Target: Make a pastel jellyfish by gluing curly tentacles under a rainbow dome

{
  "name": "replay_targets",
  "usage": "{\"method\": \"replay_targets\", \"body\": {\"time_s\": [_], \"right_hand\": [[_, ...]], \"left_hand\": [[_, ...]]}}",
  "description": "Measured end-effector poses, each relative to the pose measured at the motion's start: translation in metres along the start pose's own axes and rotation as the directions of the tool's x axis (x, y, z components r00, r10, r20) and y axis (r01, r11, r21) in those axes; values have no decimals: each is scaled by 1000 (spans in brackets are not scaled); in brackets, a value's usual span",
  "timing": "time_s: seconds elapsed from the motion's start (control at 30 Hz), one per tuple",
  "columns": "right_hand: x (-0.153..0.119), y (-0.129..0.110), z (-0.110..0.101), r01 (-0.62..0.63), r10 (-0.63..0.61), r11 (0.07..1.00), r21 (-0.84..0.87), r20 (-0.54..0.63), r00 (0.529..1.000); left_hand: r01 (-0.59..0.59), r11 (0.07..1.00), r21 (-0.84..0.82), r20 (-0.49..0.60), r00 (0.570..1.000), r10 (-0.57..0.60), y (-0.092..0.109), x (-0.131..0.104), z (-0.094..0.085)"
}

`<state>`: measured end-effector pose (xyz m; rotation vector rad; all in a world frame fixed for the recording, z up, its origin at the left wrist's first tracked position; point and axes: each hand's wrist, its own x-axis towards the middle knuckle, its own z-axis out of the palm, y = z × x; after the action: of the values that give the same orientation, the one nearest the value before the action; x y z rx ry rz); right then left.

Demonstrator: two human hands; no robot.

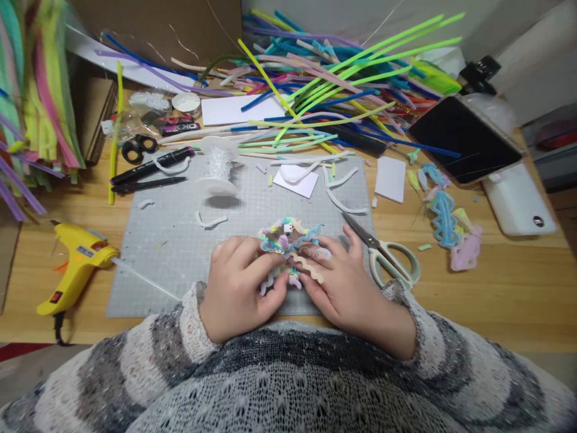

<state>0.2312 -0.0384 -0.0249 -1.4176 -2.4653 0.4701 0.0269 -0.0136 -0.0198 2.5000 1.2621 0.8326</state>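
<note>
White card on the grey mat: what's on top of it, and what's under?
On top: part of a curved white fuzzy strip. The white card lies on the grey mat; whatever is directly beneath it is covered, so can't tell.

Craft piece: partly covered by fingers, centre
Fuzzy stems: cut off, upper left edge
Glue gun label: too small to read from here
Sleeves: cropped, lower corners

From afar I'm counting two hands, one pastel craft piece, two scissors, one glue gun, one spool, one cutting mat.
</note>
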Motion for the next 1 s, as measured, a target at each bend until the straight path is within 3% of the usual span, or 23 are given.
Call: {"method": "replay_targets", "body": {"time_s": [0.27,1.0], "right_hand": [[1,0,-1,-9,9,1000,3,-23,1000],[1,-1,-1,-18,19,1000,25,-19,1000]], "left_hand": [[-6,989,-148,13,1000,8,-2,-2,-4],[-7,992,-129,-10,1000,6,-1,-1,-4]]}}
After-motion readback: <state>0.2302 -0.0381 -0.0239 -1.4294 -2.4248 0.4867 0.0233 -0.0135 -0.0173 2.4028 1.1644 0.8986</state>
